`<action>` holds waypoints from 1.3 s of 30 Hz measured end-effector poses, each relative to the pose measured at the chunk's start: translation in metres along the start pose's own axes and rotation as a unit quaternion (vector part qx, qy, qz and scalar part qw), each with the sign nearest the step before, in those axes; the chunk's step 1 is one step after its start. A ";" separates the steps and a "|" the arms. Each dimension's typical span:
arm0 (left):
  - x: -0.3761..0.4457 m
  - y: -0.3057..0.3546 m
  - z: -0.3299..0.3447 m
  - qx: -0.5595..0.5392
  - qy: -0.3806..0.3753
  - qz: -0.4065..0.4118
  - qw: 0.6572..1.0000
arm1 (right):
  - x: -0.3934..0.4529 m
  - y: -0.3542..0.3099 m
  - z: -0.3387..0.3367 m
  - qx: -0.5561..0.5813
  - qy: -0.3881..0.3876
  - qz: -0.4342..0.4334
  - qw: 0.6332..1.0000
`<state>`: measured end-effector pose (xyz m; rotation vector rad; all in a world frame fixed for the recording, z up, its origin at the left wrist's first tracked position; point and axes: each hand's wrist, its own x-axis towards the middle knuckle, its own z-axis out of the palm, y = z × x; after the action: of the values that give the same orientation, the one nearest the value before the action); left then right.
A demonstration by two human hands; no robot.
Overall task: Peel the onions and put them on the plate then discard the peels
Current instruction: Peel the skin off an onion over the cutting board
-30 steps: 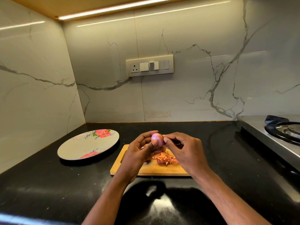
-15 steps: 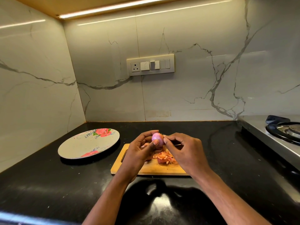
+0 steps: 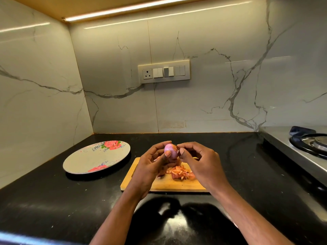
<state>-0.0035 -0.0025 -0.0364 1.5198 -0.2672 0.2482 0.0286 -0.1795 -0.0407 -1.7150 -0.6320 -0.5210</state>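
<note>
My left hand (image 3: 152,165) grips a small pink onion (image 3: 171,150) between thumb and fingers, raised above the wooden cutting board (image 3: 177,184). My right hand (image 3: 200,161) pinches a bit of skin at the onion's right side with thumb and forefinger. A heap of orange-pink peels (image 3: 182,173) lies on the board under my hands. The round floral plate (image 3: 96,157) sits to the left on the black counter with nothing on it.
The black counter (image 3: 53,200) runs to marble walls at the back and left. A steel stove with a burner (image 3: 313,144) stands at the right edge. A switch panel (image 3: 163,71) is on the back wall.
Both hands stay over the board with the onion; my right fingers have shifted slightly at its right side, picking at the skin.
</note>
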 end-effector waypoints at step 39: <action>-0.002 0.000 0.000 0.091 0.019 0.038 0.995 | -0.004 -0.002 -0.001 -0.095 0.005 -0.098 0.991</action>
<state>-0.0052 -0.0024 -0.0372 1.6857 -0.2785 0.3696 0.0242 -0.1807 -0.0410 -1.8368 -0.7677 -0.7480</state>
